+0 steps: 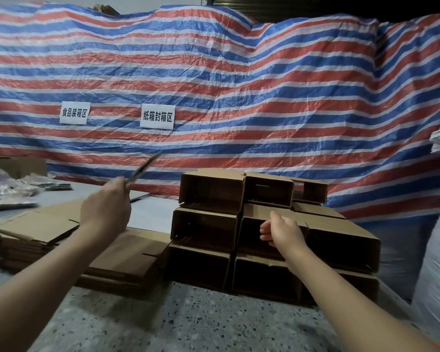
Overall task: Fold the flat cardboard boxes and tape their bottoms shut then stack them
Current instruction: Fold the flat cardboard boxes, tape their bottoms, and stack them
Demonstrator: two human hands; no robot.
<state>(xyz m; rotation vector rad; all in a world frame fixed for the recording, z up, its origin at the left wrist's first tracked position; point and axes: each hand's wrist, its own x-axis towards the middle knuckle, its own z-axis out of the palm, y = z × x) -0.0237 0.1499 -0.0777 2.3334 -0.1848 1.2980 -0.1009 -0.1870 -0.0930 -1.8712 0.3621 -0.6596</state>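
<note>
We saw the striped tarp (239, 80) hanging behind folded boxes (241, 224) stacked beside flat cardboard (69, 237) on the speckled floor (188, 323), our left hand (106, 207) in a clamped grip on a thin tool (144, 166), our right hand (282, 229) loosely curled, holding nothing.

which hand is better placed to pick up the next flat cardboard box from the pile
Left. The left hand hovers right over the pile of flat brown cardboard boxes, though it grips a thin dark tool. The right hand, holding nothing, is over at the stack of folded brown cardboard boxes.
</note>
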